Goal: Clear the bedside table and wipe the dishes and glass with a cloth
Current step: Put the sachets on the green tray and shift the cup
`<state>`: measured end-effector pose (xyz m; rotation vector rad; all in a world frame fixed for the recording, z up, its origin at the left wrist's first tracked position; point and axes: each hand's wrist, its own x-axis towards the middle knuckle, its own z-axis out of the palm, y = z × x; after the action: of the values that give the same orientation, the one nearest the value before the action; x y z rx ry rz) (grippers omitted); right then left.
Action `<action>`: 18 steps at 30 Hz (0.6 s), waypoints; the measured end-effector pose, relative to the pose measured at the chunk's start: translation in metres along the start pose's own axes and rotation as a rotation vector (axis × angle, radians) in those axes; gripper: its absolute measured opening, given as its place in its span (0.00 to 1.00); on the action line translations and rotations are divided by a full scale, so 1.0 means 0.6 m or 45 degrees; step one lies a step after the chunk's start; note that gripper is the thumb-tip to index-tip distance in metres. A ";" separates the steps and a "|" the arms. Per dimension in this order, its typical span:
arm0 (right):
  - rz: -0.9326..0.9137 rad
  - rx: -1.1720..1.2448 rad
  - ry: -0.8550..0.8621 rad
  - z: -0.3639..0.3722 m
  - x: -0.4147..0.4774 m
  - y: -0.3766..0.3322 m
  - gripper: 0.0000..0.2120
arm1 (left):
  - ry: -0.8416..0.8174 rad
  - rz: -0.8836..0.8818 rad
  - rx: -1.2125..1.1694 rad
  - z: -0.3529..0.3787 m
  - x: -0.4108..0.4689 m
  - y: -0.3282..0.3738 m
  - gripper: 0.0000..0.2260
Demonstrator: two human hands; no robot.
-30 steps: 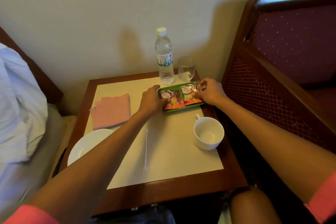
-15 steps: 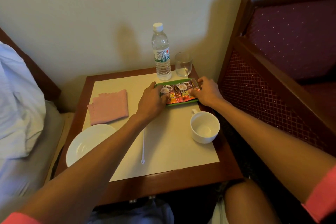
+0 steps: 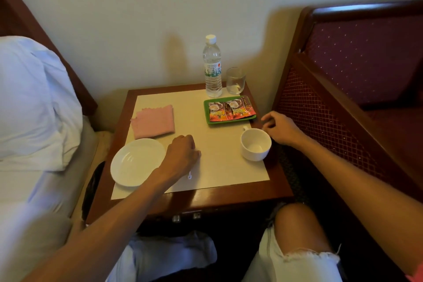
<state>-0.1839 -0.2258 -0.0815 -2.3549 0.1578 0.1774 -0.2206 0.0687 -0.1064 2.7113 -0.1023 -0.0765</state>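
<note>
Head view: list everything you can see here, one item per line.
bedside table: 1, brown wood with cream top, centre
water bottle: 1, clear with white cap, far edge of table
glass: 1, clear, right of bottle
tray: 1, green, in front of glass
sachets: 2, red-orange, lying in tray
cloth: 1, pink, folded, left part of table
plate: 1, white, near left corner
cup: 1, white, right side, nearer than tray
stirrer: 1, white, mostly hidden under left hand
pillow: 1, white, far left
upholstered furniture: 1, maroon with wooden frame, right
left hand: 1, curled over stirrer, grip hidden
right hand: 1, loosely curled, empty, beside cup
</note>
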 end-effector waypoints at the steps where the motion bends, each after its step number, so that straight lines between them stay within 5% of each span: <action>1: -0.017 -0.056 -0.084 -0.002 -0.012 0.005 0.16 | 0.007 -0.014 0.009 0.002 -0.005 0.001 0.06; 8: -0.103 -0.080 -0.452 0.002 -0.068 0.012 0.38 | 0.086 -0.022 0.096 0.002 0.017 -0.010 0.09; 18: -0.235 0.018 -0.288 0.091 -0.066 -0.046 0.41 | 0.200 -0.002 -0.184 -0.044 0.042 -0.039 0.10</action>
<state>-0.2228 -0.1652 -0.0942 -2.3003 -0.1671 0.3487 -0.1920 0.0985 -0.0931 2.5623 -0.0459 0.1234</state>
